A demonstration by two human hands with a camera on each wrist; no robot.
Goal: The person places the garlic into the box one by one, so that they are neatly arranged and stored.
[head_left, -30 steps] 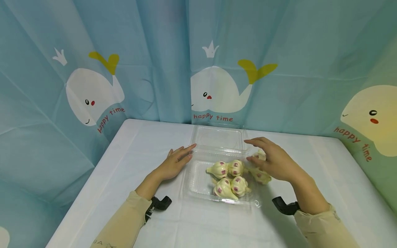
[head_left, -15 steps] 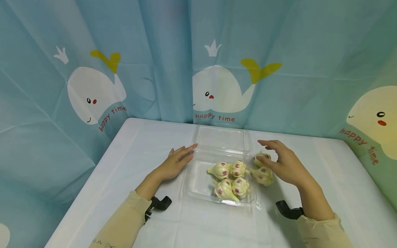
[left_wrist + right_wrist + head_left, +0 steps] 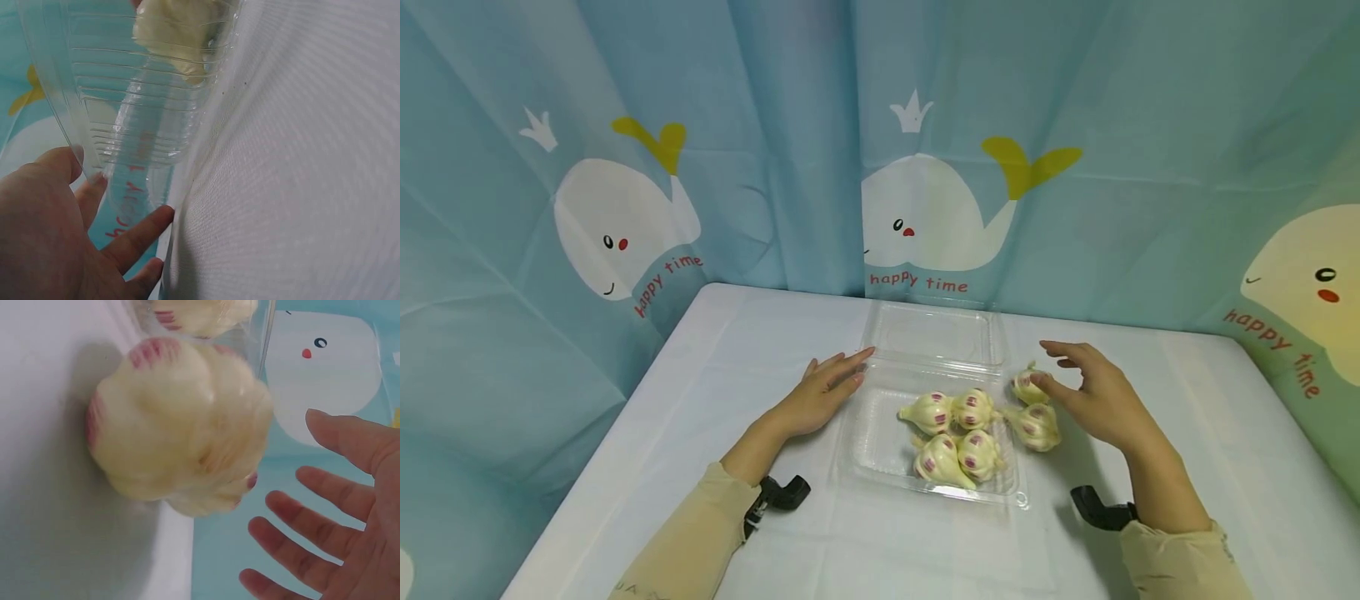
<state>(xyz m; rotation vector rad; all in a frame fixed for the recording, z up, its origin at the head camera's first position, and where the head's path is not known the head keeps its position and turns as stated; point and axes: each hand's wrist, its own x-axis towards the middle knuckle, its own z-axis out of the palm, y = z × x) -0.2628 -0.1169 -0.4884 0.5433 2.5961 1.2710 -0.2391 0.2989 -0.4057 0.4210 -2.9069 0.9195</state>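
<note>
A clear plastic clamshell box (image 3: 876,433) stands on the table with its lid (image 3: 931,335) folded back. Several pale garlic bulbs (image 3: 940,458) with purplish marks sit in its right part. Just outside the right wall lie two more bulbs, a front garlic bulb (image 3: 1037,428) and a back garlic bulb (image 3: 1026,387). My left hand (image 3: 816,400) is at the box's left rim, fingers extended; in the left wrist view the thumb (image 3: 62,161) is right at the corner. My right hand (image 3: 1097,398) hovers beside the two outer bulbs, its spread fingers (image 3: 306,531) apart from the garlic.
A white cloth (image 3: 775,333) covers the table. Behind it and at both sides hangs a blue curtain (image 3: 1150,167) with whale prints. A black camera mount (image 3: 786,493) sits on the left wrist, another black mount (image 3: 1103,510) on the right.
My right hand has moved right, away from over the box and the outer bulbs, which now show more fully. The left hand has stayed at the rim.
</note>
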